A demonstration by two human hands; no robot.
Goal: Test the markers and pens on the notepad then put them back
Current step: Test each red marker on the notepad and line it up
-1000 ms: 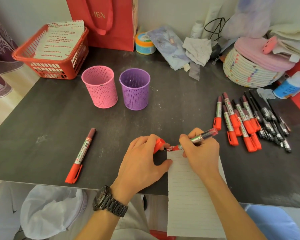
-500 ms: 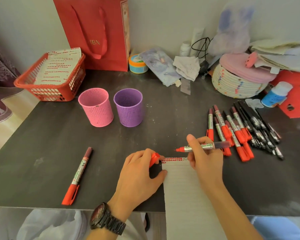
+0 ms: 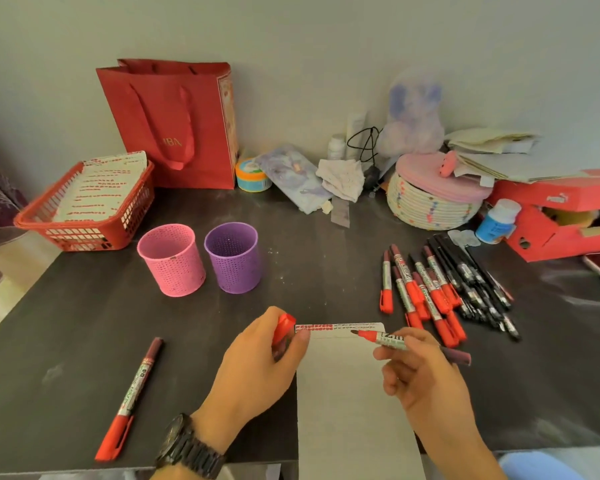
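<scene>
Marker (image 3: 392, 339) pinched by R grip (image 3: 426, 372) over notepad (image 3: 347, 393), cap (image 3: 284, 329) in L grip (image 3: 257, 372).

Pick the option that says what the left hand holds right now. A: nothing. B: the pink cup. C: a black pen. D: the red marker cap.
D: the left hand grips the red marker cap beside the top edge of the notepad, while the right hand holds the uncapped red marker.

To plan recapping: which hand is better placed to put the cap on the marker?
Probably left: the left hand holds the red cap, close to the bare tip of the marker in the right hand.
</scene>
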